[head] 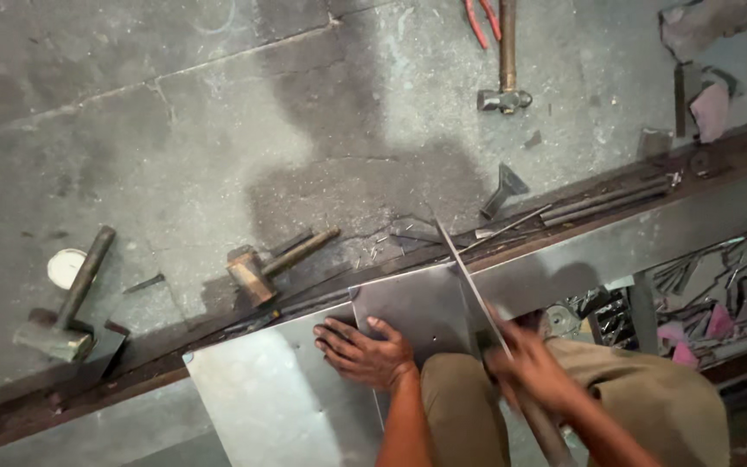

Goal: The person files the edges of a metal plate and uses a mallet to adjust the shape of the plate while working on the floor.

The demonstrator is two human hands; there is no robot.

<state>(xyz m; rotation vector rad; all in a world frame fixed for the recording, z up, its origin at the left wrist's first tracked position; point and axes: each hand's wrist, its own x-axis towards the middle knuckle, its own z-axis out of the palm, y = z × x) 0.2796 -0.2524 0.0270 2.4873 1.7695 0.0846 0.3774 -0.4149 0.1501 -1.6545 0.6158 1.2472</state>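
1. Grey sheet metal [278, 406] lies flat in the lower centre of the frame, its upper edge against a long steel rail [641, 229] that runs from lower left to upper right.
2. Your left hand [363, 353] rests palm down on the sheet metal, fingers spread and flat; it presses and grasps nothing.
3. A smaller, darker panel [412, 307] lies just above that hand, touching the fingertips and overlapping the large sheet.
4. Your right hand [525, 363] is blurred at lower centre right. It appears wrapped around the handle of long shears [469, 281], whose blade slants up toward the frame's centre across the darker panel. The exact grip cannot be told through the blur.
5. Your knees, in khaki trousers, fill the lower right, directly beneath both forearms.
6. A wooden mallet [261, 268] lies on the concrete floor [175, 130] left of centre, near the rail but apart from the sheet.
7. A heavier hammer [67, 311] lies at the far left, beside a small white round lid [64, 266].
8. A ball-peen hammer [506, 78] lies at the upper centre right, with red-handled pliers [482, 19] just beside its shaft at the top edge.
9. Scrap offcuts [702, 311] crowd the right of the frame below the rail.
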